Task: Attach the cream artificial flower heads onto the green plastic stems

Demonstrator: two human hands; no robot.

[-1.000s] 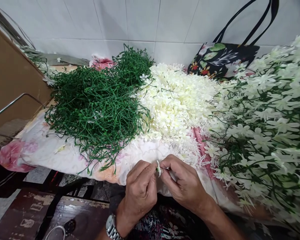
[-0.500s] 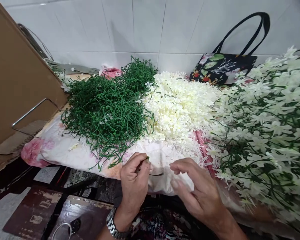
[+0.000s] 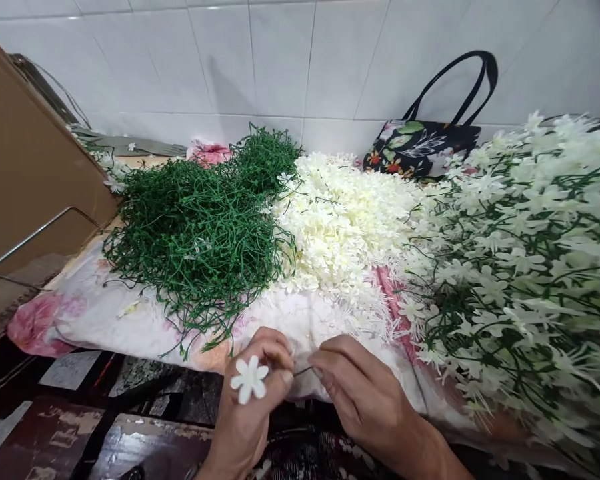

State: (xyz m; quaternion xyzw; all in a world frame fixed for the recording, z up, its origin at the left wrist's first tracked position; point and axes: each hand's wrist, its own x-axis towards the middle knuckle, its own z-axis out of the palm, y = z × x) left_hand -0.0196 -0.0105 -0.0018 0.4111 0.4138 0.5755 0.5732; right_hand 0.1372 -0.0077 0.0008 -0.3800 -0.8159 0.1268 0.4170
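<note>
Seemingly, right fingers pinch a stem.

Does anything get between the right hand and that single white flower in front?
Yes: in this view, the left hand lies between the right hand and the white flower. Only a thin stem crosses the gap between the hands; whether it joins the flower is hidden.

left hand curled in a pinch, right hand near it, likewise pinched
</note>
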